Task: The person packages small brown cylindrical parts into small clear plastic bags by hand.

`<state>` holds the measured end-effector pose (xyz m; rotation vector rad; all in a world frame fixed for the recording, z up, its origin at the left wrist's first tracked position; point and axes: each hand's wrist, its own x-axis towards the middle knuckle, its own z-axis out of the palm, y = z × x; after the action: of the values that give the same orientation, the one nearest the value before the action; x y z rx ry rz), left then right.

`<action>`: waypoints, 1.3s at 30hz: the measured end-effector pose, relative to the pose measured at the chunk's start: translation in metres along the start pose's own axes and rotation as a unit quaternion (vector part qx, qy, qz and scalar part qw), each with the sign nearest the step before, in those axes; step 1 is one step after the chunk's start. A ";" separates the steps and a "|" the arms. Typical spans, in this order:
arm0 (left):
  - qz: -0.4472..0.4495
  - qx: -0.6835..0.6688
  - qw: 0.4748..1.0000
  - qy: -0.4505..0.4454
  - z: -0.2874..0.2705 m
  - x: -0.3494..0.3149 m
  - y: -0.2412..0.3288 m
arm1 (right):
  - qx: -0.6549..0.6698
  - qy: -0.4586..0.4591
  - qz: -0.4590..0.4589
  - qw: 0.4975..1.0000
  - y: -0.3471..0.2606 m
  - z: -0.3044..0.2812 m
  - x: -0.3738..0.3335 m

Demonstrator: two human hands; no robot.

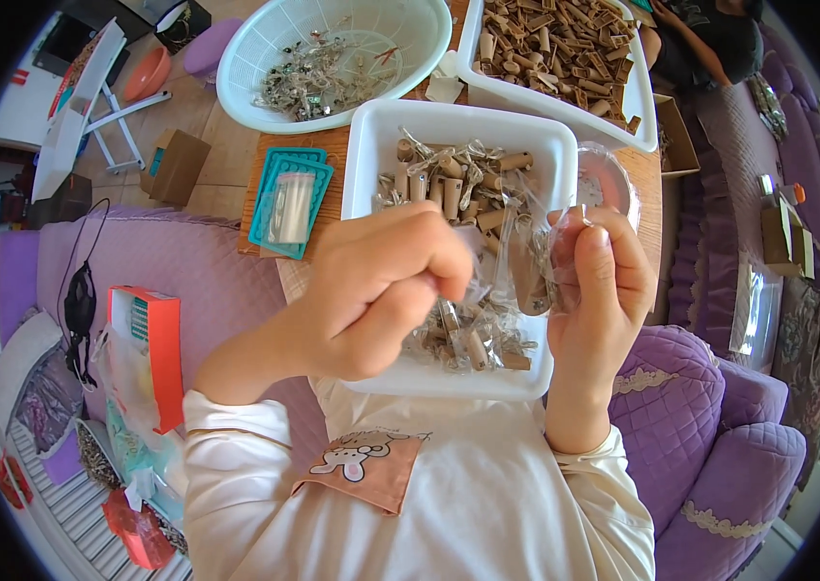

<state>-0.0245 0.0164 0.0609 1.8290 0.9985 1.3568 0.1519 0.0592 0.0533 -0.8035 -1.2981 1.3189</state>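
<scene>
A clear plastic bag (523, 208) hangs between my hands, with a brown tube-shaped piece (530, 281) showing in it. The thumb and fingers of my right hand (599, 281) pinch the bag's right end. To the left, my left hand (371, 290) is closed with its fingers curled; whatever lies in its grip is hidden behind the knuckles. Both hands are above a white plastic tub (364, 145). Brown cylinders (453, 197), several of them in clear wrapping, lie heaped inside it.
Beyond the tub stand a pale green mesh basket (236, 87) of small shiny metal parts and another white tub (644, 126) of brown pieces. Left on the wooden table, a teal tray (263, 208) bears clear bags (291, 208). A co-worker's arm (700, 44) shows top right.
</scene>
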 end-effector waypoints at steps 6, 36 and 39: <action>-0.040 0.084 0.994 0.063 0.031 0.011 0.002 | -0.101 -0.028 -0.096 0.990 0.007 0.004 -0.004; 0.052 0.233 0.958 0.157 0.047 -0.022 -0.028 | 0.549 -0.053 0.325 0.768 0.027 0.000 -0.022; 0.145 0.308 0.933 0.117 0.041 -0.026 -0.035 | 0.574 -0.084 0.310 0.753 0.041 -0.003 -0.027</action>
<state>0.0031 0.0089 0.0085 2.3885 1.4466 1.5841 0.1512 0.0402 0.0081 -0.1807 -0.0850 2.3595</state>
